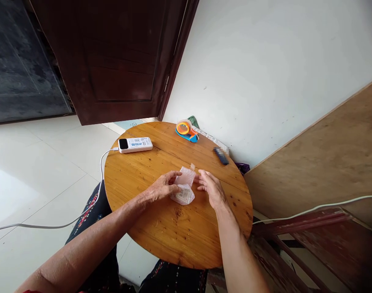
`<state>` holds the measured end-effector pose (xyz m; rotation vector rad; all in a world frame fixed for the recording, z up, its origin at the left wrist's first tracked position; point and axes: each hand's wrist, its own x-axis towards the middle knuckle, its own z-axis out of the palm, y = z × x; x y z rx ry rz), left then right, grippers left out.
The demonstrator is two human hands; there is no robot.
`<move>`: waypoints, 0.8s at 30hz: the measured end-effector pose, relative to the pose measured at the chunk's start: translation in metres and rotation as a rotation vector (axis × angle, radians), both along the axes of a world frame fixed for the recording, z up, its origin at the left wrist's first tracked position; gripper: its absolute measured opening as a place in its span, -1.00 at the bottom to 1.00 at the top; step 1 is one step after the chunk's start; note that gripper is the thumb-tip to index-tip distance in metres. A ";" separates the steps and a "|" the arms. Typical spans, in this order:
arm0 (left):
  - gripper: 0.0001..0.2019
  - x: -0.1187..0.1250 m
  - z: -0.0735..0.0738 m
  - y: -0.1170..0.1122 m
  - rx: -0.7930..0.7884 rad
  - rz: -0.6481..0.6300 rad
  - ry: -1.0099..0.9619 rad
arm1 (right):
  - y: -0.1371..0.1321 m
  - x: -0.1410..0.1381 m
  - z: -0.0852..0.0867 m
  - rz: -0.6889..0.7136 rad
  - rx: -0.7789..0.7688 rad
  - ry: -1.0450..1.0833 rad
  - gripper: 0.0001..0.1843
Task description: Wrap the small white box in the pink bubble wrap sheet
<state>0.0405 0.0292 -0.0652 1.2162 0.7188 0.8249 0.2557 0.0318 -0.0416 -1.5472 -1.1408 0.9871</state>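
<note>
A small piece of clear bubble wrap (186, 176), folded round a flat pale item (182, 194), lies on the round wooden table (161, 228). A short strip of tape (192, 167) sticks up from its far edge. My left hand (163, 186) holds the wrap by its left side, thumb on the lower part and fingers curled at the upper flap. On the other side, my right hand (212, 187) is open, fingers apart, with the fingertips close to the wrap's right edge; whether they touch it I cannot tell. What the wrapped item is cannot be made out.
An orange and blue tape dispenser (186, 129) stands at the table's far edge. Far left lies a white power bank (135, 144) with a white cable (101, 175) running off the table. A dark, blurred object (220, 156) lies right, near the wall (265, 81).
</note>
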 end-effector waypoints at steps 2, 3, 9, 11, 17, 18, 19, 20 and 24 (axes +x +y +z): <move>-0.37 0.001 0.000 0.000 -0.018 0.011 -0.046 | -0.008 -0.006 -0.001 0.054 0.019 -0.012 -0.37; -0.38 0.001 0.000 -0.001 -0.028 0.013 -0.072 | -0.008 -0.011 -0.001 0.062 0.050 -0.024 -0.33; -0.41 -0.002 0.007 -0.002 -0.032 0.021 -0.111 | 0.005 -0.031 -0.011 -0.008 0.222 -0.006 -0.37; -0.43 -0.003 0.009 -0.001 -0.006 0.046 -0.067 | 0.004 -0.028 -0.012 -0.111 0.288 -0.108 -0.44; -0.39 -0.005 0.013 -0.004 0.045 0.127 0.016 | -0.022 -0.032 0.007 -0.083 0.308 -0.341 -0.63; -0.39 -0.006 0.014 -0.005 0.053 0.107 -0.010 | -0.026 -0.037 0.010 -0.001 0.254 -0.332 -0.61; -0.38 -0.006 0.015 -0.006 0.061 0.074 -0.047 | -0.028 -0.041 0.012 0.067 0.205 -0.316 -0.59; -0.38 -0.007 0.016 -0.007 0.066 0.039 -0.090 | -0.029 -0.045 0.012 0.110 0.173 -0.300 -0.58; -0.44 -0.008 0.016 -0.008 0.043 -0.002 -0.212 | -0.025 -0.047 0.003 0.096 0.192 -0.181 -0.61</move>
